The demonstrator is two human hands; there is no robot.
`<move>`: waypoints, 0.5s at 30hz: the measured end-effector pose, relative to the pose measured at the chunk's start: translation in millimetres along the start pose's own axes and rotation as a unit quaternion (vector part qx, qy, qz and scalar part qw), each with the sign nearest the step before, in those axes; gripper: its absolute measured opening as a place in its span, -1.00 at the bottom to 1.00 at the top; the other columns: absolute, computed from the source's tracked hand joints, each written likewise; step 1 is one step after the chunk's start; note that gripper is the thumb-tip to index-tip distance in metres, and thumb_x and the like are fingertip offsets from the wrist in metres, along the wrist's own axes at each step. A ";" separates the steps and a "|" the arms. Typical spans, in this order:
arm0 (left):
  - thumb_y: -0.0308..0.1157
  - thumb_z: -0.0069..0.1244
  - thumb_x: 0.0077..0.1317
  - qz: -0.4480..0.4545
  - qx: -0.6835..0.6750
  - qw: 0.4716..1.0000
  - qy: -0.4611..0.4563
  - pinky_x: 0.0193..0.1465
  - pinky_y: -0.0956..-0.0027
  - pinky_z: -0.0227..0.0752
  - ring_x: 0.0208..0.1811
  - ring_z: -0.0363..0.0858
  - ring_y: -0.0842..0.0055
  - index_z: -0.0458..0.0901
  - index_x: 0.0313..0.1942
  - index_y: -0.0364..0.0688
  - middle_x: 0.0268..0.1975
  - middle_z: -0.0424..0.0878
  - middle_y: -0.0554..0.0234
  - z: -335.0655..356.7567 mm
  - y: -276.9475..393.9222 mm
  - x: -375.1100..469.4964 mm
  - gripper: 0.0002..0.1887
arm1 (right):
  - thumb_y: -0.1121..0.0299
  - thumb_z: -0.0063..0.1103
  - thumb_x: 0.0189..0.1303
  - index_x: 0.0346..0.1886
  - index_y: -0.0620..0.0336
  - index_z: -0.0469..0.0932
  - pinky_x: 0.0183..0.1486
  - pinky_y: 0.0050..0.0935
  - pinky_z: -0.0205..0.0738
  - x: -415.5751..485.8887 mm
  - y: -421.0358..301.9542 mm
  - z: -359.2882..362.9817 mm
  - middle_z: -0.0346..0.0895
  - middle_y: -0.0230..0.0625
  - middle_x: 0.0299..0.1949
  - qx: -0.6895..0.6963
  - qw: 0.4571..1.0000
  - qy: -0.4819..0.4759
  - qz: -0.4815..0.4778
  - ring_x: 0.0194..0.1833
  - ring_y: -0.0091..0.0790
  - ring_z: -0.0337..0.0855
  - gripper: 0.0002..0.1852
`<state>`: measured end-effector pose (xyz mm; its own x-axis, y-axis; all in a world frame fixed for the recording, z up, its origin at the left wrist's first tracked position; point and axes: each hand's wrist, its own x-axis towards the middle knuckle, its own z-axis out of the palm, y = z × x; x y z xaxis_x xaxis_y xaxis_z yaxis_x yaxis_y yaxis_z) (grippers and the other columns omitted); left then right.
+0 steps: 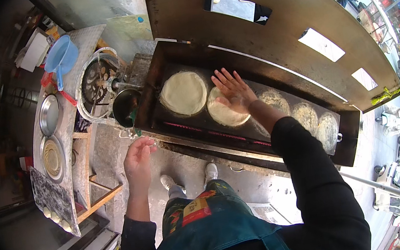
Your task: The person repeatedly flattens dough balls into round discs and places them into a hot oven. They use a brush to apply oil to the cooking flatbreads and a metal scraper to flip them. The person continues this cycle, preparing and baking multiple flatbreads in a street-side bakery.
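My right hand (234,91) lies palm down with spread fingers over a round flatbread of pale dough (227,115) on the dark metal griddle (199,123). To its left on the griddle is another round flatbread (183,93). Toward the right, beyond my wrist, are several round floury patches (304,117) on the plate. My left hand (140,157) is raised in front of the griddle's near edge, its fingers curled and thumb near them; whether something small is between them I cannot tell. A red glow shows along the griddle's near side.
A raised metal lid (284,19) with cut-out windows stands behind the griddle. On the left, a floury table (69,142) bears a blue plastic dipper (61,54), metal pans (49,114) and a board (52,197) with dough balls. A dark pot (127,106) sits beside the griddle. People are beyond the lid.
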<state>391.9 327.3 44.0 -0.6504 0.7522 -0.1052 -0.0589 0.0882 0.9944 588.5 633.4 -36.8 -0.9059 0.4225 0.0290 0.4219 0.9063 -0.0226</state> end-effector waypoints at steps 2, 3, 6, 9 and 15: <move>-0.54 -0.15 0.33 0.009 -0.010 1.000 0.000 -0.03 0.46 0.47 -0.14 0.54 0.56 0.48 -0.02 -0.32 -0.13 0.57 0.19 -12.4 -1.4 -10.8 -0.77 | -0.14 -0.40 0.33 0.44 -0.02 -0.10 0.46 -0.17 -0.43 11.5 -1.0 -0.2 -0.25 -0.38 0.48 -0.042 0.997 -0.071 0.011 0.48 -0.30 -0.32 -0.30; -0.52 -0.14 0.34 0.006 0.000 1.000 0.021 -0.04 0.46 0.46 -0.17 0.54 0.57 0.48 -0.03 -0.33 -0.15 0.57 0.19 -18.2 -3.3 -15.4 -0.77 | -0.13 -0.43 0.34 0.44 0.02 -0.10 0.46 -0.17 -0.42 15.3 -7.0 1.7 -0.26 -0.34 0.48 -0.009 0.998 -0.037 0.049 0.48 -0.28 -0.33 -0.31; -0.47 -0.13 0.35 -0.042 0.060 0.995 0.069 -0.05 0.46 0.46 -0.21 0.55 0.57 0.50 -0.06 -0.33 -0.18 0.59 0.19 -39.6 -5.7 -31.7 -0.79 | -0.13 -0.46 0.36 0.43 0.15 -0.12 0.45 -0.17 -0.42 21.3 -47.5 11.3 -0.24 -0.21 0.47 0.100 0.982 0.083 0.139 0.48 -0.20 -0.32 -0.28; -0.46 -0.13 0.35 -0.064 0.053 0.994 0.073 -0.05 0.45 0.45 -0.22 0.55 0.56 0.51 -0.07 -0.32 -0.19 0.59 0.20 -53.7 -8.0 -41.5 -0.79 | -0.11 -0.43 0.36 0.43 0.17 -0.13 0.45 -0.16 -0.41 -8.9 -64.6 4.5 -0.27 -0.20 0.47 0.152 0.987 0.013 0.054 0.48 -0.20 -0.33 -0.28; -0.44 -0.11 0.34 -0.047 0.079 0.988 0.121 -0.06 0.46 0.45 -0.23 0.56 0.56 0.51 -0.06 -0.29 -0.20 0.60 0.22 -97.1 -6.8 -57.8 -0.79 | -0.04 -0.34 0.36 0.43 0.18 -0.18 0.45 -0.14 -0.38 -8.3 -15.4 -9.6 -0.33 -0.20 0.48 0.003 0.987 -0.011 0.160 0.48 -0.21 -0.38 -0.28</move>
<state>356.3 219.9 44.6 -0.8113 0.5587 -0.1720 -0.0209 0.2663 0.9637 589.8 616.0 -27.1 -0.7267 0.6869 -0.0025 0.6866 0.7263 -0.0327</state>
